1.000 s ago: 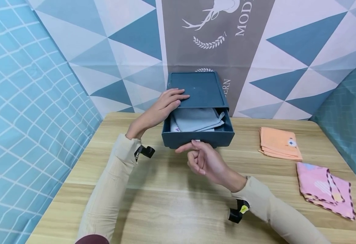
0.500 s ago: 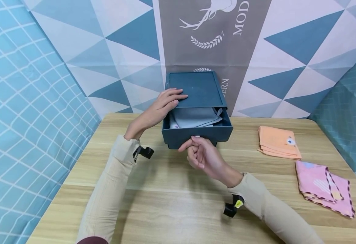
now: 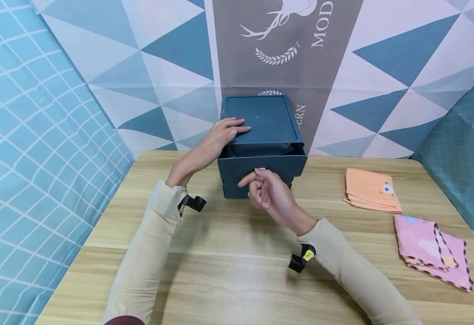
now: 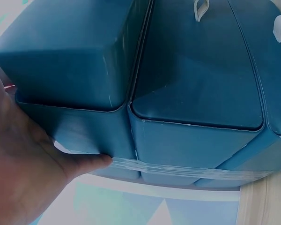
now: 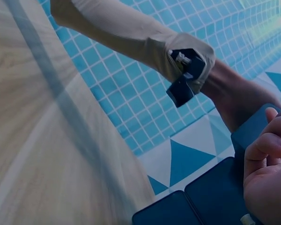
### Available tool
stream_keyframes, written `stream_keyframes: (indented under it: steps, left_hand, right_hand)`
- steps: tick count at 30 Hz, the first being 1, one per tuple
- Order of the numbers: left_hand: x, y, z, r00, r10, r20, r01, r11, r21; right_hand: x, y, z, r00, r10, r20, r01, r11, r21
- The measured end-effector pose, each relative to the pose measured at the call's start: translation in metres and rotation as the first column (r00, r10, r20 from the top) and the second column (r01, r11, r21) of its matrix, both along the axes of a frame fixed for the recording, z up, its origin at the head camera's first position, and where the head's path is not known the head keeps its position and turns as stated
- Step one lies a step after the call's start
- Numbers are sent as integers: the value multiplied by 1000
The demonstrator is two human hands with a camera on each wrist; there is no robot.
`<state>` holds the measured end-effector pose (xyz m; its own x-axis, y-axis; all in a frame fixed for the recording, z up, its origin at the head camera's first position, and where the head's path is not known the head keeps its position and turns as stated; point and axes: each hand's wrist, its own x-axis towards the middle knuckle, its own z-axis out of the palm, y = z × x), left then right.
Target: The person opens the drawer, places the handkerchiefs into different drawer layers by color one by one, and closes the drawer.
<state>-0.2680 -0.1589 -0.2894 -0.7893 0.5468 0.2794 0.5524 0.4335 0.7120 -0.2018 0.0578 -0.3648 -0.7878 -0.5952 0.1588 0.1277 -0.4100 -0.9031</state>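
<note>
A dark blue drawer cabinet [image 3: 263,119] stands at the back of the table. Its top drawer [image 3: 281,166] sticks out partway, with a shadowed folded cloth [image 3: 261,149] just visible inside. My left hand [image 3: 215,140] rests on the cabinet's top left front edge, fingers spread flat. In the left wrist view its thumb [image 4: 91,164] lies straight along the cabinet's side. My right hand [image 3: 275,194] is at the drawer front, thumb and index finger pinching the small white pull tab [image 3: 262,169]. The right wrist view shows its other fingers [image 5: 271,145] curled.
A folded orange cloth [image 3: 370,189] lies on the wooden table [image 3: 220,275] at the right. Nearer the right edge is a pink cloth [image 3: 431,253] with a dark striped border. Lower drawers [image 4: 196,70] with fabric tabs sit beneath the top one. A patterned wall covering [image 3: 180,54] hangs behind.
The top drawer has slid inward, and my right hand has moved forward with it. Less of the cloth inside shows now. My left hand has stayed on the cabinet.
</note>
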Motion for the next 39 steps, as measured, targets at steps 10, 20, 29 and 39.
stream_keyframes:
  steps: [10, 20, 29, 39]
  left_hand:
    - [1, 0, 0, 999, -1, -40, 0, 1000, -12]
    - [0, 1, -2, 993, 7, -114, -12, 999, -45]
    - [0, 1, -2, 993, 15, -115, -19, 999, -39]
    - [0, 1, -3, 993, 11, -116, -15, 999, -34]
  right_hand:
    - [-13, -3, 1, 1000, 28, 9, -28, 998, -49]
    - [-26, -4, 2, 997, 60, 56, -56, 996, -72]
    - [-35, -4, 2, 997, 76, 33, -72, 992, -102]
    - [-40, -3, 1, 995, 97, 20, -94, 991, -93]
